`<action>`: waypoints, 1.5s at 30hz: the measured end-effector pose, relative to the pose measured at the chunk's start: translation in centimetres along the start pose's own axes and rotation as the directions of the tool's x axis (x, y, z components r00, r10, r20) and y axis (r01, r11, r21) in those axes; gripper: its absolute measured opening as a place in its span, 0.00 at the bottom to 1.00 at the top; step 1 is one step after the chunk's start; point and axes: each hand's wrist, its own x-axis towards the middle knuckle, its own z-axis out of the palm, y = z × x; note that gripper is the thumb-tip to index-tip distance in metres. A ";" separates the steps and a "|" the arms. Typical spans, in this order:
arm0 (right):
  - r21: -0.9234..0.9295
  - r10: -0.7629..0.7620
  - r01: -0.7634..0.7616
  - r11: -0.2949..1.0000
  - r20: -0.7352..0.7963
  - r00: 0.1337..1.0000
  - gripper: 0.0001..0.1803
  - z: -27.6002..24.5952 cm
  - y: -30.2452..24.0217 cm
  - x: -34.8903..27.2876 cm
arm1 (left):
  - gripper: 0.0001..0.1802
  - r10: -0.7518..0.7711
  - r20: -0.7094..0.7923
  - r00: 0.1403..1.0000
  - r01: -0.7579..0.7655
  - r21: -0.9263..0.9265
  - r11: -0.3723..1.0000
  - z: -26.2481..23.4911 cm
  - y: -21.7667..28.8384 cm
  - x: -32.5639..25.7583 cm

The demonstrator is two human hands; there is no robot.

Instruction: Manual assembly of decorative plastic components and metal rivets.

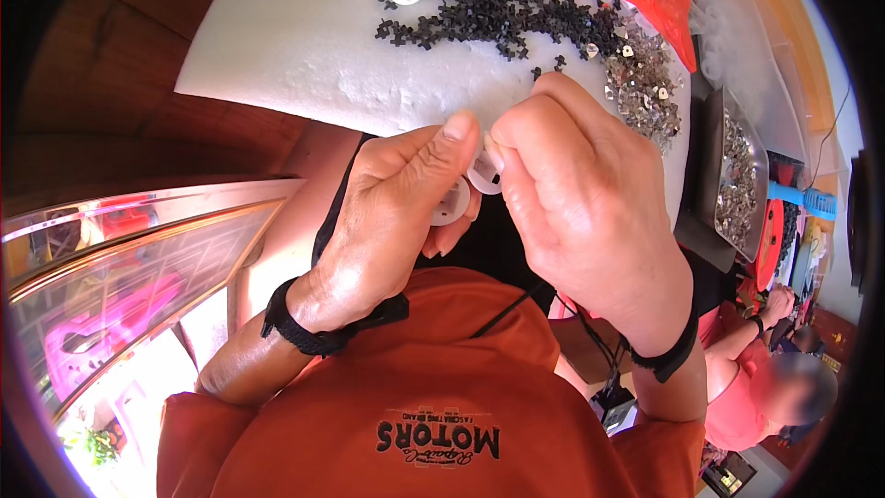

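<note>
White foam board point(304, 46) fills the upper frame, strewn with black plastic crosses point(498, 14) and small metal clips point(645, 83). At centre, left hand point(387, 221) pinches a white plastic ring piece point(452, 203); right hand point(581, 203) grips another white ring point(484, 171), mostly hidden. At right, a grey tray point(737, 175) holds more clips.

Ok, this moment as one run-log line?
left hand: holds white plastic ring | right hand: pinches second ring | board: black crosses, metal bits
</note>
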 end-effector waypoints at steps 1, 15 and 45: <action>-0.016 -0.003 0.002 1.000 -0.026 1.000 0.06 0.2 0.0 -0.1 | 0.26 0.002 -0.018 1.000 -0.002 0.003 1.000 0.1 0.1 0.0; 0.122 0.014 -0.002 0.993 -0.094 0.995 0.05 0.6 0.5 -0.7 | 0.28 -0.001 0.002 1.000 0.001 0.065 0.998 -0.1 0.5 0.0; 0.766 0.439 -0.440 0.468 0.230 0.869 0.07 1.7 1.4 -1.5 | 0.26 0.021 0.100 0.995 -0.026 0.056 0.998 -1.1 -0.3 0.1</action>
